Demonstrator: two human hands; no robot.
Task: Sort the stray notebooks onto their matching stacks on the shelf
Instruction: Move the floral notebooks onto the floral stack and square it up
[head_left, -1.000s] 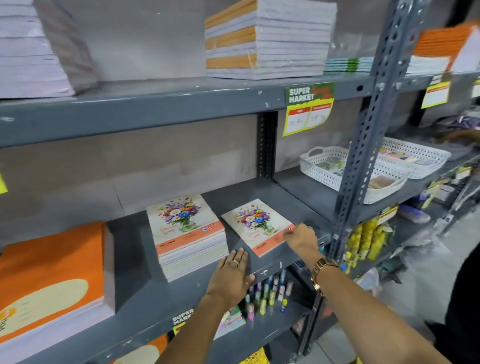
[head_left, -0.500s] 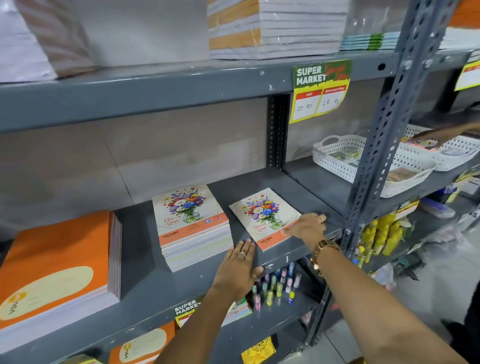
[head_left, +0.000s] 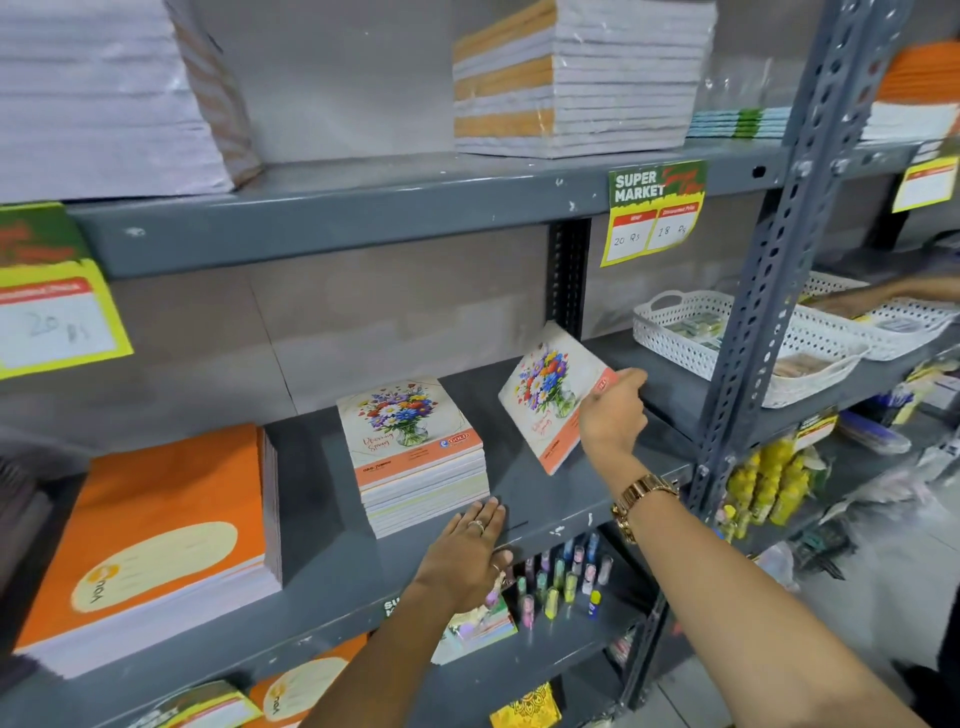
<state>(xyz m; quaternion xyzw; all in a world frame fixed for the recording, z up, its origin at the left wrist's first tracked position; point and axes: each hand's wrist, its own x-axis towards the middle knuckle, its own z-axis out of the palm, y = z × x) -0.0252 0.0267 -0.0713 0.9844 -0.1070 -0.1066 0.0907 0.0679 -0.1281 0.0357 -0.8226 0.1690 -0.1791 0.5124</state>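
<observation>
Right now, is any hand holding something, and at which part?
The right hand holds the flower notebook by its right edge, tilted up off the shelf. The left hand holds nothing.

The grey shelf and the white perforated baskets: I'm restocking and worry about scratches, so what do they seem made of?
The grey shelf looks like painted metal: matt grey coat with small pale chips along its front edge, and a punched-hole grey upright post beside it. The white perforated baskets look like moulded plastic: smooth, uniform white walls with regular holes and a moulded handle.
</observation>
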